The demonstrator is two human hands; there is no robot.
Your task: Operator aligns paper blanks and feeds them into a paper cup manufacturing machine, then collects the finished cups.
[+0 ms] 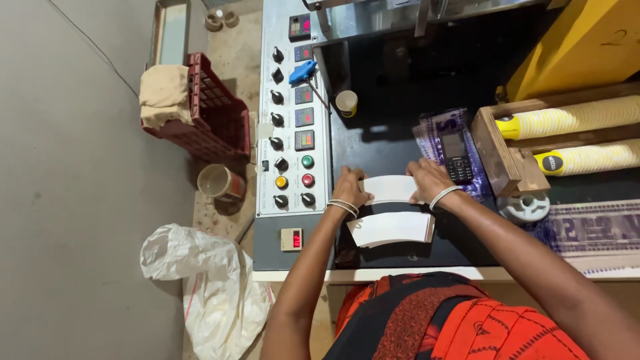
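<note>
My left hand (349, 188) grips the left end of a stack of white curved paper blanks (390, 189) on the dark machine top (380, 150). My right hand (428, 180) holds the right end of the same stack. A second stack of white curved blanks (392, 229) lies just nearer to me, untouched. Both wrists wear bangles.
A grey control panel (292, 120) with knobs, buttons and small displays stands left of my hands. A black phone (457, 155) lies right of them, beside a wooden rack (507, 150) of stacked paper cups (573, 120). One paper cup (346, 103) stands behind. A red crate (213, 113) and a white bag (207, 280) sit on the floor.
</note>
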